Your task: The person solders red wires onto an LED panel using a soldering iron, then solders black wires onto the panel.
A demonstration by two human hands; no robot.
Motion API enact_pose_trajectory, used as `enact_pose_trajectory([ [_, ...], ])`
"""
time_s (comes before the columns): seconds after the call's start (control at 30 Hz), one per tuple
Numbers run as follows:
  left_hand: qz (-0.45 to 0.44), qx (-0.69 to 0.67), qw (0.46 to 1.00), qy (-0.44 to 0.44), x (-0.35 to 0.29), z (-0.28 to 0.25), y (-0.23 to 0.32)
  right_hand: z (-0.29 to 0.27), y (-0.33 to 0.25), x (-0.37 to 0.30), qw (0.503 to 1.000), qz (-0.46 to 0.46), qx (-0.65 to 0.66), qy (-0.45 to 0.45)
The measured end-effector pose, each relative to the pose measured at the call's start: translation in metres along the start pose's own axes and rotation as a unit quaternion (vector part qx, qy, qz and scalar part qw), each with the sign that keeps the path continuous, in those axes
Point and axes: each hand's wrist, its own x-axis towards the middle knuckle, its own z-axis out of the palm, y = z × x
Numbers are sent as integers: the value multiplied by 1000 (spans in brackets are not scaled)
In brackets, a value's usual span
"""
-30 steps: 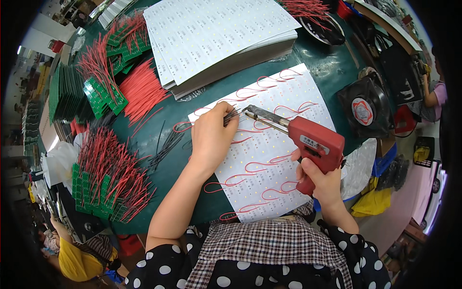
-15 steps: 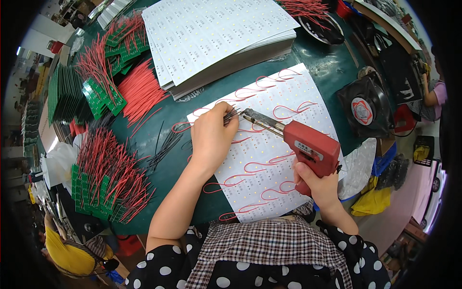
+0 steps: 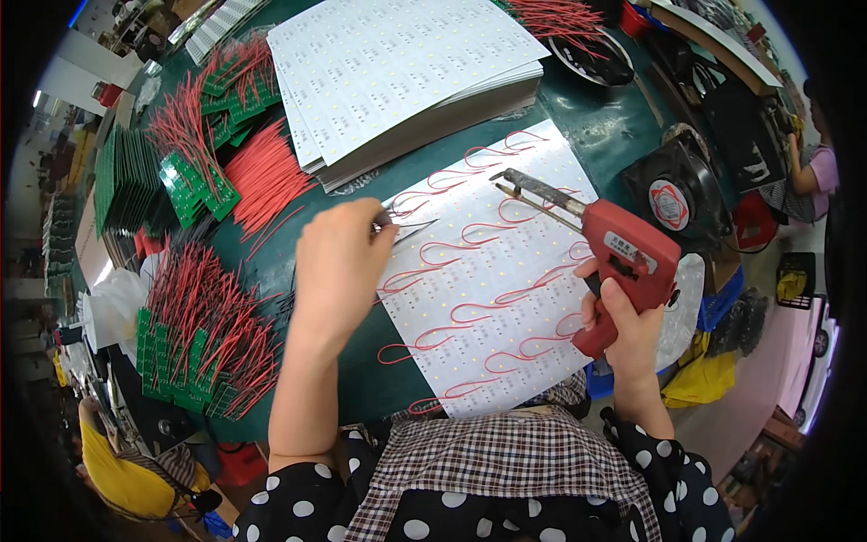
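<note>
The white sheet (image 3: 470,289) lies on the green tabletop (image 3: 361,388) between and below the 2 hands, its upper left edge beside the left fingers. The left hand (image 3: 341,257) pinches a few thin black wires (image 3: 411,224), their ends pointing right over the sheet; whether they touch it cannot be told. The right hand (image 3: 629,325) grasps the handle of a red soldering gun (image 3: 650,280), its narrow metal tip reaching left over the sheet, apart from the wires. The gun's smooth, boxy casing bears a small pale label with dark print; a round red-and-white sticker (image 3: 670,204) marks the black fan (image 3: 686,172) beyond the right hand. Rows of tiny printed marks and yellowish squares cover the sheet, and slender red wire loops (image 3: 453,312) curve across it. A thick stack of similar sheets (image 3: 406,72) sits beyond both hands; flat green circuit boards (image 3: 176,361) bristling with red wires lie left of the left hand.
</note>
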Motion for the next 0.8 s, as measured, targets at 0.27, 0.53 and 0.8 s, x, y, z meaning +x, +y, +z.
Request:
enact_pose_trajectory([
  [0.27,-5,-415,910,4,18,43,15,4,4,6,999,14,27,-10],
  [0.53,-14,-222,975,-28,17,55,3,5,11,7,998,49,15,-24],
  [0.8,-42,-212,976,-18,17,55,8,3,15,5,996,68,-33,-51],
])
